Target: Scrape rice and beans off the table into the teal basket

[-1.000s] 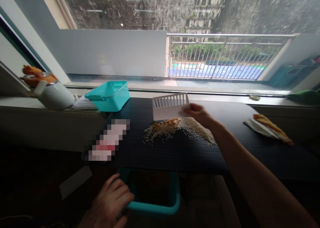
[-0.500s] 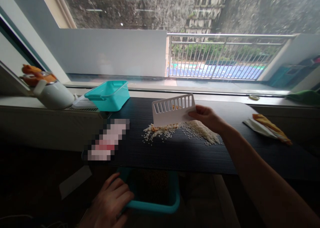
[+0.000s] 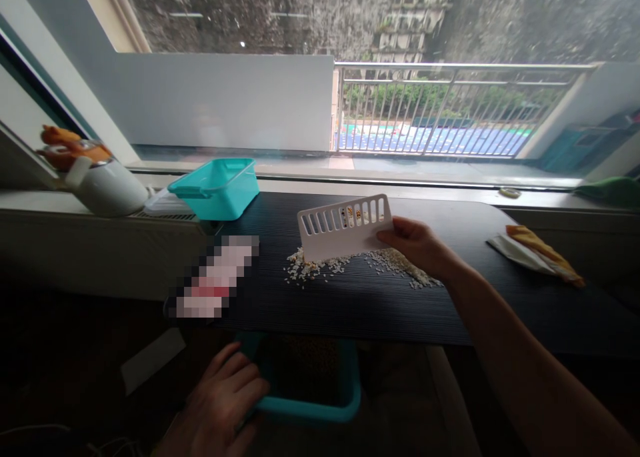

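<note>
My right hand (image 3: 417,243) pinches the right end of a white slotted plastic plate (image 3: 345,237), held upright and slightly tilted over the table. Behind and below it lies a pile of white rice grains (image 3: 407,267), with orange-yellow kernels (image 3: 351,213) showing through the slots. The plate hides part of the pile. My left hand (image 3: 227,393) is closed over the left rim of a turquoise bin (image 3: 310,410) below the table edge. Inside the bin is a dark brownish mass of small pieces, poorly lit.
A second turquoise basket (image 3: 225,193) stands at the table's back left. Left of it, a white mug (image 3: 113,187) sits on the sill. A blurred-out pink item (image 3: 220,277) lies at the table's left. An orange and white packet (image 3: 540,253) rests at the right, on the dark table (image 3: 350,317).
My right hand has moved the slotted plate right and then down towards me, so it now covers more of the pile. My left hand stays on the bin rim.
</note>
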Demonstrator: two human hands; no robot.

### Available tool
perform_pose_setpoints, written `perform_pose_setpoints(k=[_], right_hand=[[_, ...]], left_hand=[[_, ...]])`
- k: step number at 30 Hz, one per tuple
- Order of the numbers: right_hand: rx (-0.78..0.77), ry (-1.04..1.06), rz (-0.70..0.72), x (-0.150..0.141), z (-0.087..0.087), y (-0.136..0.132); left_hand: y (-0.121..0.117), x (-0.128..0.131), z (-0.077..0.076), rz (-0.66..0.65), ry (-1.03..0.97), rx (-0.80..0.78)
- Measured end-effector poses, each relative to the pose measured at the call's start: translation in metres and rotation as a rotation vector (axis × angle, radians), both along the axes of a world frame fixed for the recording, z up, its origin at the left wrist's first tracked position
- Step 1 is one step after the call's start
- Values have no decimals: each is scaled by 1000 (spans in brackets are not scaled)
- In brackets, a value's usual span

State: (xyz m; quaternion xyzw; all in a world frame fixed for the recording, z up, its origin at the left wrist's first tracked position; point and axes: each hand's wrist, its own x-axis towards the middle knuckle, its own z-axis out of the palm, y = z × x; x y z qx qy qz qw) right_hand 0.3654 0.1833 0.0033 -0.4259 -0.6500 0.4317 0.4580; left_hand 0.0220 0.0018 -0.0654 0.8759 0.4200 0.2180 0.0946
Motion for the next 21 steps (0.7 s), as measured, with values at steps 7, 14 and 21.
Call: perform_pose_setpoints(k=[7, 14, 21], right_hand=[[-13, 7, -59, 4, 4, -24], [46, 10, -182, 8, -7, -33], [37, -59, -109, 4, -11, -31]], left_hand=[[1, 2, 6, -16, -7, 42], [0, 5, 7, 4, -9, -14], [2, 2, 6, -9, 21, -5]])
